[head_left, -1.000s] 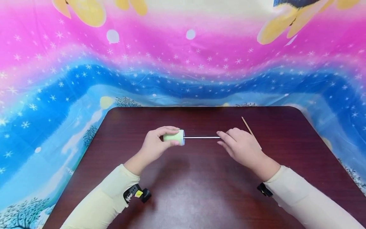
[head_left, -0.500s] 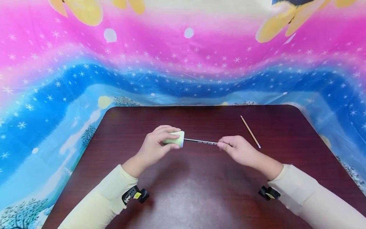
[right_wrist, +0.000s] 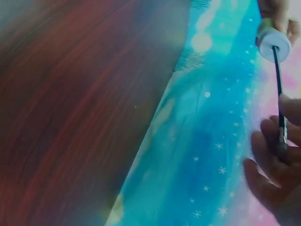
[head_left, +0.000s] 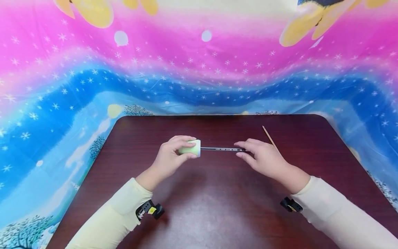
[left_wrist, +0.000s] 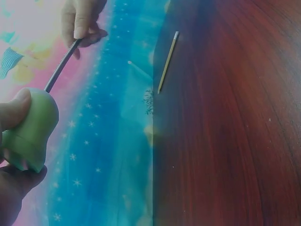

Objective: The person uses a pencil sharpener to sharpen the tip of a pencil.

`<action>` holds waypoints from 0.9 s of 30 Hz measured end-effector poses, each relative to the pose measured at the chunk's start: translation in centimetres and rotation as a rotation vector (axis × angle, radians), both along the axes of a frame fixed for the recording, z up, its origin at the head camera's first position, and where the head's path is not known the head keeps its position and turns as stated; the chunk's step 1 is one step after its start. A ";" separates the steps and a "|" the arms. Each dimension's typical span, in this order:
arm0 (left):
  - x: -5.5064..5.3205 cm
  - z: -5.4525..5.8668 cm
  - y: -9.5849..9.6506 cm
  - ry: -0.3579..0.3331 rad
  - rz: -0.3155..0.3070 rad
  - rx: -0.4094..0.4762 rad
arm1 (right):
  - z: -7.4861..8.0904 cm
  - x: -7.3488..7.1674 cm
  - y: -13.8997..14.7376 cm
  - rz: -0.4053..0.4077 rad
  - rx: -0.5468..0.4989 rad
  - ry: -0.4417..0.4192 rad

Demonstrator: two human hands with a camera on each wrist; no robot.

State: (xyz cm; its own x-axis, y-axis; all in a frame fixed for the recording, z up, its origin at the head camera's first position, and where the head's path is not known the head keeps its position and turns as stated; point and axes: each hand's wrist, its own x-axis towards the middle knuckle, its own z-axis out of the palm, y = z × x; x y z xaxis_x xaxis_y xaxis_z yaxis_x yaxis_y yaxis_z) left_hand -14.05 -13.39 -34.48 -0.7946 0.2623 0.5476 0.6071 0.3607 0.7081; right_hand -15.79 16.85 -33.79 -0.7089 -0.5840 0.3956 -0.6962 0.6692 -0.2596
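Note:
In the head view my left hand [head_left: 169,154] grips a pale green pencil sharpener [head_left: 192,149] with a whitish end face, above the table. The left wrist view shows the sharpener's waisted body [left_wrist: 35,125] between thumb and fingers. A dark pencil [head_left: 217,149] with light lettering runs level out of it, its far tip hidden inside. At the pencil's other end is my right hand [head_left: 264,157], thumb and fingers around it. The right wrist view shows the pencil [right_wrist: 279,80] entering the hole in the sharpener's white face [right_wrist: 269,47], with its back end among the right fingers.
A second, tan pencil [head_left: 269,137] lies on the dark red wooden table [head_left: 217,207] beyond my right hand, partly covered by it. A patterned pink and blue cloth [head_left: 192,65] hangs around the table's back and sides. Each wrist carries a small black camera.
The sharpener stays in my left hand. My right hand has turned about the pencil, from a tight pinch half a second ago to more spread fingers now; the pencil's lettering has come into sight.

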 end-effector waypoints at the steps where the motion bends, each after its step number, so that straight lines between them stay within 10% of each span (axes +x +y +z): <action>1: 0.0 0.0 0.0 -0.027 0.004 0.015 | -0.1 0.0 0.0 0.017 0.013 0.109; 4: 0.0 0.0 0.0 -0.081 0.006 0.045 | -0.5 -0.1 -0.1 0.061 0.025 0.344; 8: 0.0 -0.1 0.0 -0.072 -0.008 0.045 | -0.8 -0.2 -0.2 0.091 0.020 0.412; 22: 0.1 -0.3 0.0 0.093 -0.091 0.021 | 0.1 1.0 0.1 0.053 -0.096 -0.314; 27: 0.0 -0.4 0.1 0.100 -0.084 0.000 | 0.5 0.7 0.3 0.071 -0.052 -0.206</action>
State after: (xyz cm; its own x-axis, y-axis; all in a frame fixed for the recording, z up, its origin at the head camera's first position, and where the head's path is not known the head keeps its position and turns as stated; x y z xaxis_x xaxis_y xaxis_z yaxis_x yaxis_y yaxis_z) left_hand -14.03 -13.30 -34.92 -0.7109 0.3257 0.6233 0.7030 0.3051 0.6425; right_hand -15.06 17.15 -33.34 -0.7359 -0.6177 0.2773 -0.6695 0.6026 -0.4343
